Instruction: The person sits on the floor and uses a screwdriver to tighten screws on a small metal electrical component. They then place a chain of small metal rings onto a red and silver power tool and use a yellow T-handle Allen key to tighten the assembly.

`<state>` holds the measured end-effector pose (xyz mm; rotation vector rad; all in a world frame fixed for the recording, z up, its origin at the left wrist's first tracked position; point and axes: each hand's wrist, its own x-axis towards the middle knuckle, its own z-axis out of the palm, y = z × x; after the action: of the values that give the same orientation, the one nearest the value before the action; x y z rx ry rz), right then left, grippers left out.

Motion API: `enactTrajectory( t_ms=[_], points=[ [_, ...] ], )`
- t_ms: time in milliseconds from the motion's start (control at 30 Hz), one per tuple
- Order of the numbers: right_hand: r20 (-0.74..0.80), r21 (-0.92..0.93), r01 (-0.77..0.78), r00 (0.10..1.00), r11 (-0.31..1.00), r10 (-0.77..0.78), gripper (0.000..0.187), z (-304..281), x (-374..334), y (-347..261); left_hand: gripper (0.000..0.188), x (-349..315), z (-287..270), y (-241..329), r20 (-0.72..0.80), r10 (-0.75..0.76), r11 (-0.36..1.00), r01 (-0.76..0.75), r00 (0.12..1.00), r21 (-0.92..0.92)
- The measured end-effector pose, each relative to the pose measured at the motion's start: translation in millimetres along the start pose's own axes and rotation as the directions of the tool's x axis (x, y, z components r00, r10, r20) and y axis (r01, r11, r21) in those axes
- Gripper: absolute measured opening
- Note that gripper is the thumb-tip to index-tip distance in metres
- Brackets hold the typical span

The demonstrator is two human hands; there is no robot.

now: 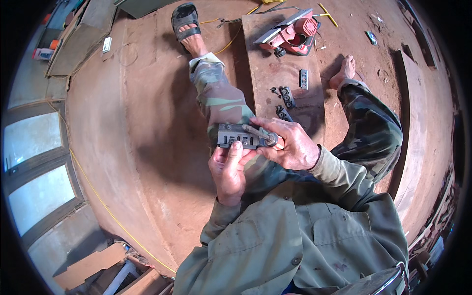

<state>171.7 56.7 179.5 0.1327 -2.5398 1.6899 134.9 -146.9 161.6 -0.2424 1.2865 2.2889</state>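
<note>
in the hands (pixel 230 176), slotted plate (pixel 231 135) and tool (pixel 271 139)

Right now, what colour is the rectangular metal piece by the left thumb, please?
The metal piece is grey, best seen in the head view.

Slotted plate (pixel 236 132) is dull grey; hand tool (pixel 271 139) shows grey and orange; shirt (pixel 278 246) is olive green, with darker blotches; trousers (pixel 221 101) carry camouflage in green and brown; sandal (pixel 186 20) is black; power planer (pixel 287 39) is red, black and silver; T-shaped rod (pixel 329 15) is yellow; board (pixel 261 73) is reddish brown; window panes (pixel 39 200) are pale blue-white
</note>
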Motion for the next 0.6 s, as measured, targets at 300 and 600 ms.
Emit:
enactTrajectory(
  t_ms=[300,600],
  points=[
    [-0.063,0.005,-0.070,0.996,0.998,0.070,0.059,7.6,-9.6,4.5,0.018,0.4,1.7,-0.7,0.000,0.002,0.998,-0.002,1.000,0.063],
    [-0.068,-0.181,-0.028,0.998,0.983,0.016,0.062,6.2,-11.8,3.6,0.018,0.1,-0.9,-7.4,0.010,0.037,0.994,-0.037,0.999,0.107]
  ],
)
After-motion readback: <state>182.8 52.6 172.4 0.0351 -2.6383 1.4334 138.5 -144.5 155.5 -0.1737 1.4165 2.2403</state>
